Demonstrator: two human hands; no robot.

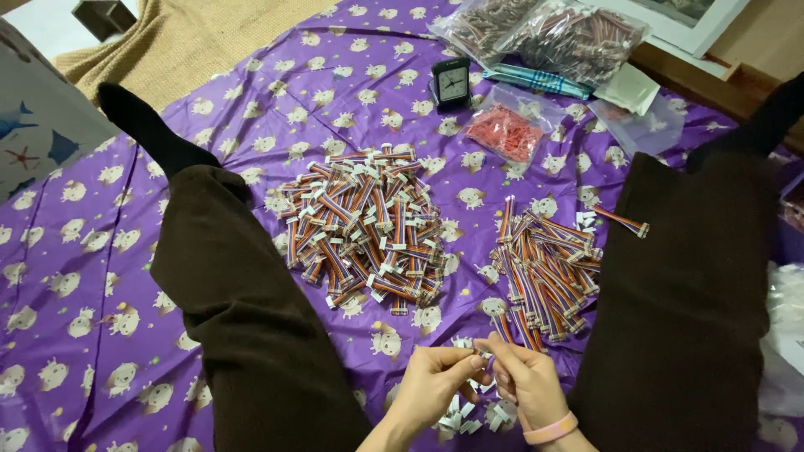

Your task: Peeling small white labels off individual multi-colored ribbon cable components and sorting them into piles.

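Observation:
My left hand [431, 378] and my right hand [526, 383] meet low in the view, fingertips pinched together on one small striped ribbon cable piece [484, 347]. Small white bits [459, 417] lie scattered under both hands. Just above my right hand lies a pile of striped cable pieces [544, 272] without white tags. A bigger heap of cable pieces with white tags [364, 226] sits in the middle, further from the hands. A pink band is on my right wrist.
My legs in dark trousers [243, 310] lie spread on a purple printed sheet [75, 276]. At the far end stand a small black clock [452, 84], a bag of red rubber bands [507, 132] and clear bags of cable pieces [569, 38].

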